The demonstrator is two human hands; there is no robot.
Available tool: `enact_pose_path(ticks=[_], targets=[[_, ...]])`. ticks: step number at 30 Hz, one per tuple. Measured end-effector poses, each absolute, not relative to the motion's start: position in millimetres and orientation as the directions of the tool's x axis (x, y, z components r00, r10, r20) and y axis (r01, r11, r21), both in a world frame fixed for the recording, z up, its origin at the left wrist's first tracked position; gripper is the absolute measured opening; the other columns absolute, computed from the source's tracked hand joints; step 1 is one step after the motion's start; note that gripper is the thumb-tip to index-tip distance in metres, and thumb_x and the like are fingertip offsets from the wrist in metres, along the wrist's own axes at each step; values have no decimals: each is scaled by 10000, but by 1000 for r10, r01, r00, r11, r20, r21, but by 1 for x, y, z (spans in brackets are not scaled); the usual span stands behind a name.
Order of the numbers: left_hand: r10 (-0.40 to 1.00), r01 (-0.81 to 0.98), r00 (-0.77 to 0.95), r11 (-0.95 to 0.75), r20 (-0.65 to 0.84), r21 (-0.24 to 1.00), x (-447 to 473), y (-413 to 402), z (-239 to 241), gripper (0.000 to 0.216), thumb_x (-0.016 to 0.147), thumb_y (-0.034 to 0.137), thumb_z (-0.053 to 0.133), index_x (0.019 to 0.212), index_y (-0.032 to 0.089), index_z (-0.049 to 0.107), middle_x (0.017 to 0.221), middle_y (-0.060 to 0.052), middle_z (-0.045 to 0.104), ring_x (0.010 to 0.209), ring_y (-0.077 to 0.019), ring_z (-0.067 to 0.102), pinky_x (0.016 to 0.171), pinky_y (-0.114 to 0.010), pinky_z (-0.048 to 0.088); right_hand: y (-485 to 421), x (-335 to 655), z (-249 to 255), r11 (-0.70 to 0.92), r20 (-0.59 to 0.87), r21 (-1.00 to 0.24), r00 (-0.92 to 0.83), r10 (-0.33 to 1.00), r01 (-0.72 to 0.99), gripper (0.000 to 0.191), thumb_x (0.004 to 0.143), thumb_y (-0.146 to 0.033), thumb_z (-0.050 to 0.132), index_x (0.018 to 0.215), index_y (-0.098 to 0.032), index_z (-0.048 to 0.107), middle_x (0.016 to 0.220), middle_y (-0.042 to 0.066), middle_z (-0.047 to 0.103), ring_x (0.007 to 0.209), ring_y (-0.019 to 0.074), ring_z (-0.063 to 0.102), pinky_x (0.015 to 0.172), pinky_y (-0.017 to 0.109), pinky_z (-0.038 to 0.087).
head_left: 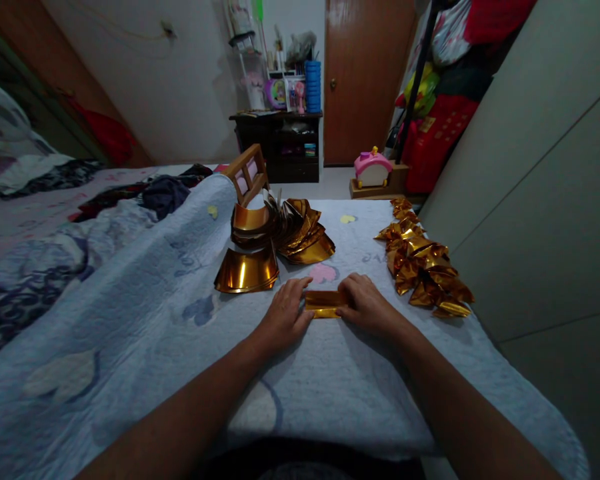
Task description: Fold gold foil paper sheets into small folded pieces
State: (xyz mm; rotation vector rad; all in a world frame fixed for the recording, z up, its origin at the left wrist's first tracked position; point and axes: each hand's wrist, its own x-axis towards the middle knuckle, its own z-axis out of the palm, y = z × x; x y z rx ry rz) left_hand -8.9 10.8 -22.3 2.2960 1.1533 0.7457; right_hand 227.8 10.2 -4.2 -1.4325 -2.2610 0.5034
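A sheet of gold foil paper (323, 301) lies on the pale blue quilted cloth, its near edge folded over into a brighter strip. My left hand (289, 310) grips the sheet's left end, thumb at the near fold and fingers at the far side. At the right end, my right hand (367, 303) holds it with the fingers curled and the thumb on the fold. Beyond my left hand sits a small stack of curved gold sheets (247, 270). Behind it are more loose gold sheets (307, 243), fanned out.
Folded gold foil pieces (420, 260) are heaped along the right edge of the cloth (330, 387). A small wooden chair (250, 170) stands behind the sheets. Rumpled clothes (165, 193) lie to the left, and a cabinet (540, 173) rises on the right.
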Motion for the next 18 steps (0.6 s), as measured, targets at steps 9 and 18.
enact_pose_path(ticks=[9, 18], targets=[[831, 539, 505, -514, 233, 667, -11, 9, -18, 761, 801, 229, 709, 1478, 228, 361, 1302, -132, 558, 1200, -299, 518, 1035, -500, 441, 11, 229, -7, 406, 174, -522, -372, 912, 750, 175, 756, -150, 709, 903, -197, 625, 1049, 92, 598, 994, 266, 497, 854, 390, 399], [816, 497, 546, -499, 192, 709, -7, 9, -9, 285, 849, 166, 592, 1123, 206, 657, 880, -38, 636, 882, -214, 580, 825, -358, 464, 12, 231, -3, 475, 248, -645, -425, 871, 598, 160, 754, -83, 642, 840, -209, 591, 902, 33, 627, 889, 207, 534, 803, 336, 411]])
